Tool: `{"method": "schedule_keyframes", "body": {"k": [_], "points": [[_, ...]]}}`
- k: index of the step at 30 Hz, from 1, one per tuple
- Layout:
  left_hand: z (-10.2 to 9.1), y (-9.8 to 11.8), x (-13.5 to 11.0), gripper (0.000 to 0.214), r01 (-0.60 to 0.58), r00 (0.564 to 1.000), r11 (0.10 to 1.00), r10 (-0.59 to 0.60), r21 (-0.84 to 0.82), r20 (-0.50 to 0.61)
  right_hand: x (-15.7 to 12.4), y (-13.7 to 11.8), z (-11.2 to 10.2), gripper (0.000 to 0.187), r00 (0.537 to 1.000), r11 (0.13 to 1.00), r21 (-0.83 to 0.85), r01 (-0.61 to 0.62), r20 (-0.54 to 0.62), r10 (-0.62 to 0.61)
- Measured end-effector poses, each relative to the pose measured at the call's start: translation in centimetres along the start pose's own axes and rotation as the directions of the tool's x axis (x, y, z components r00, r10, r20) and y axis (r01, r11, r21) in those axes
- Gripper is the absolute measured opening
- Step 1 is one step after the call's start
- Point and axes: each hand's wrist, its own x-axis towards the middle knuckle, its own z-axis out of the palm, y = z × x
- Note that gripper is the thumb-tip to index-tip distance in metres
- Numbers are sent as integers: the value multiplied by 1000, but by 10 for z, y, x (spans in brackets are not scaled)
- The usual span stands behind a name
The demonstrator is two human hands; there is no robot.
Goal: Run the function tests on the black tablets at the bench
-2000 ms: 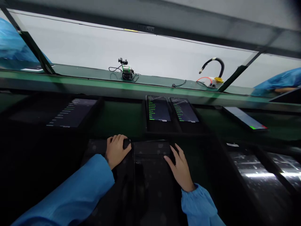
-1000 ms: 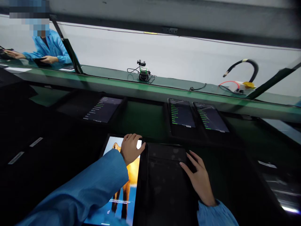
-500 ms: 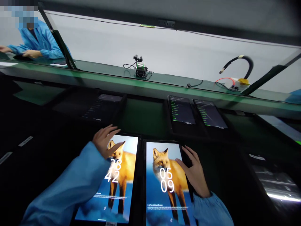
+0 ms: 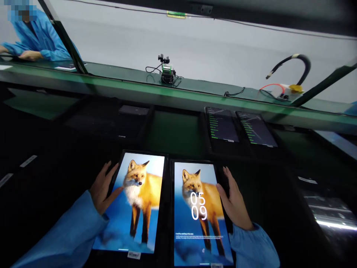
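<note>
Two lit tablets lie side by side in front of me, each showing a fox picture. On the left tablet point(image 4: 139, 208) the picture has no clock digits. The right tablet point(image 4: 200, 230) shows "05 09" and small text over its fox. My left hand point(image 4: 104, 188) rests at the left tablet's left edge, fingers apart, its thumb over the screen. Along the right tablet's right edge lies my right hand point(image 4: 234, 201), also with fingers spread and the thumb at the screen's border. Neither hand grips anything.
Two dark tablets with green lines, one tablet point(image 4: 221, 124) and another tablet point(image 4: 256, 128), lie behind. A small device point(image 4: 167, 72) with a cable stands on the green ledge point(image 4: 119, 76). A black hose point(image 4: 304, 65) curves at right. A co-worker in blue point(image 4: 41, 33) sits far left.
My left hand has moved left and down, from over the left tablet's upper screen to its left edge. The clock digits and text on that screen are gone. My right hand stays beside its tablet.
</note>
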Motion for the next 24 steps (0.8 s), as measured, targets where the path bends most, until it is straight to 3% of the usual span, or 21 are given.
{"method": "schedule_keyframes", "body": {"k": [5, 8, 9, 12, 14, 17, 19, 21, 23, 24], "points": [[-6, 3, 1, 56, 40, 999, 996, -38, -74, 31, -12, -24, -17, 44, 995, 995, 71, 72, -81, -66], [-7, -4, 1, 59, 39, 998, 997, -35, -65, 55, -25, -67, -39, 34, 975, 959, 207, 193, 73, -212], [-6, -7, 1, 60, 20, 998, 998, -16, -62, 53, -29, -82, -45, 39, 951, 946, 201, 253, 130, -282], [-5, -12, 3, 60, -29, 999, 996, 31, -88, 19, -35, -107, -50, 76, 867, 866, -112, 487, 179, -464], [-5, -13, 4, 57, -29, 1000, 991, 28, -130, -12, -36, -98, -40, 102, 829, 780, -290, 555, 273, -488], [-4, -15, 5, 53, -13, 999, 984, 4, -178, -50, -31, -62, -18, 116, 845, 729, -442, 523, 386, -371], [-3, -19, 5, 52, -6, 997, 983, -7, -186, -71, -24, -43, -9, 97, 907, 703, -574, 420, 279, -315], [0, -26, 5, 50, -6, 995, 984, -12, -178, -101, -15, -42, -10, 70, 952, 706, -665, 243, 24, -304], [2, -32, 6, 50, -1, 991, 987, -20, -161, -130, -11, -60, -21, 57, 942, 819, -560, 125, -192, -275], [3, -34, 6, 50, 2, 990, 989, -23, -151, -137, -13, -72, -29, 54, 941, 898, -419, 136, -228, -249]]}}
